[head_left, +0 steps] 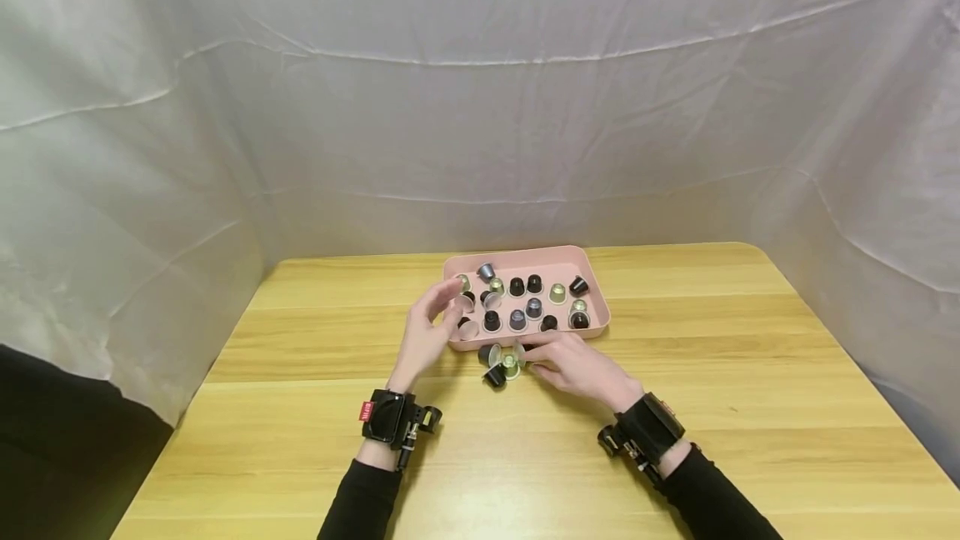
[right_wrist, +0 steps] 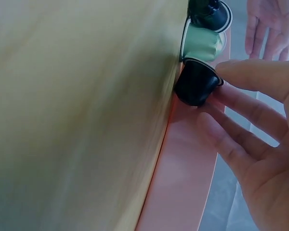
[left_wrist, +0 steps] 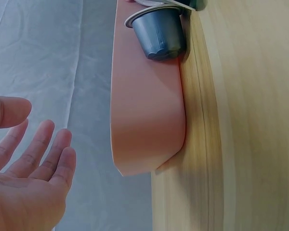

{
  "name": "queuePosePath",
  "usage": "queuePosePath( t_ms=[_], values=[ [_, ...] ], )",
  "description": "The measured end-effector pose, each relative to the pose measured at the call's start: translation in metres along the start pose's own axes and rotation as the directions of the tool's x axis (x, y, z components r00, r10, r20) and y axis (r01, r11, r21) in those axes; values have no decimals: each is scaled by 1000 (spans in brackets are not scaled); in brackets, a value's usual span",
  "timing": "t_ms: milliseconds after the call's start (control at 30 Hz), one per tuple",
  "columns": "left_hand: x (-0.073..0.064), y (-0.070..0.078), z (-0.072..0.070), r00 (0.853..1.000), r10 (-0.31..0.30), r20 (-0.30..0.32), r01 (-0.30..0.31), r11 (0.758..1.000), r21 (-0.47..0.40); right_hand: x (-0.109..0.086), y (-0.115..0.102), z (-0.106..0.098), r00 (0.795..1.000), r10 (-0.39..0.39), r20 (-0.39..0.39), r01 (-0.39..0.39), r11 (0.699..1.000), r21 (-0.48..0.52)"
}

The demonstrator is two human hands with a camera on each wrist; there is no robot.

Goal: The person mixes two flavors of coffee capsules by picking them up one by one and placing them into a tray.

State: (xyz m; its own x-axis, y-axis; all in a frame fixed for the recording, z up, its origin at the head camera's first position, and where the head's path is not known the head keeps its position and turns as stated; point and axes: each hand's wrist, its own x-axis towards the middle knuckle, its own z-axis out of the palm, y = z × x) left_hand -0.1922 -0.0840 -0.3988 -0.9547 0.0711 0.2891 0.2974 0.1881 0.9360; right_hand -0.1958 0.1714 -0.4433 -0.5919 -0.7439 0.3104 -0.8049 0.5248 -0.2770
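Coffee capsules lie in a pink tray [head_left: 517,259], with several more on the wood just in front of it. My left hand [head_left: 426,332] is held over the tray's left end, fingers apart, with nothing in its grasp. In the left wrist view that hand [left_wrist: 31,178] shows its relaxed fingers and palm. My right hand [head_left: 573,363] is at the tray's front edge. It pinches a black coffee capsule [right_wrist: 196,83] by the rim between thumb and fingers. Touching or close to this capsule are a green capsule [right_wrist: 202,44] and another dark capsule [right_wrist: 209,14].
In front of the tray stand a light green capsule [head_left: 510,363], a tipped black capsule [head_left: 495,375] and a dark grey capsule [left_wrist: 159,33]. The wooden table [head_left: 315,323] extends to both sides. A pale cloth curtain [head_left: 480,123] hangs behind it.
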Motion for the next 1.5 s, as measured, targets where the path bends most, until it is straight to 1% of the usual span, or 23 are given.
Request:
queuePosePath(
  t_ms=[100, 300, 600, 667, 833, 1067, 1167, 1367, 1500],
  values=[
    [0, -1, 0, 1000, 0, 10, 0, 1000, 4, 1, 0, 1, 1000, -16, 14, 17, 999, -32],
    [-1, 0, -1, 1000, -3, 12, 3, 1000, -5, 2, 0, 3, 998, -25, 56, 28, 998, -49],
    [-1, 0, -2, 1000, -6, 21, 6, 1000, 3, 1, 1, 3, 997, -33, 73, 38, 997, -69],
    [2, -11, -2, 1000, 4, 15, -4, 1000, 5, 1, 2, 3, 997, -38, 72, 42, 997, -60],
    [9, -36, -2, 1000, 27, 1, -27, 1000, 11, 1, 1, 2, 996, -36, 77, 37, 999, -16],
    [8, -36, -1, 1000, 30, 5, -30, 999, 16, -2, -1, -5, 996, 15, 86, -23, 996, 90],
    [8, -36, -1, 999, 38, 7, -38, 999, 19, -3, -1, -9, 996, 31, 80, -40, 992, 116],
    [9, -38, -1, 999, 51, 19, -51, 999, 15, -2, 2, -15, 998, 64, 28, -68, 978, 196],
    [10, -39, -1, 999, 49, 22, -49, 999, 5, -1, 2, -21, 995, 98, -5, -93, 959, 267]
  ],
)
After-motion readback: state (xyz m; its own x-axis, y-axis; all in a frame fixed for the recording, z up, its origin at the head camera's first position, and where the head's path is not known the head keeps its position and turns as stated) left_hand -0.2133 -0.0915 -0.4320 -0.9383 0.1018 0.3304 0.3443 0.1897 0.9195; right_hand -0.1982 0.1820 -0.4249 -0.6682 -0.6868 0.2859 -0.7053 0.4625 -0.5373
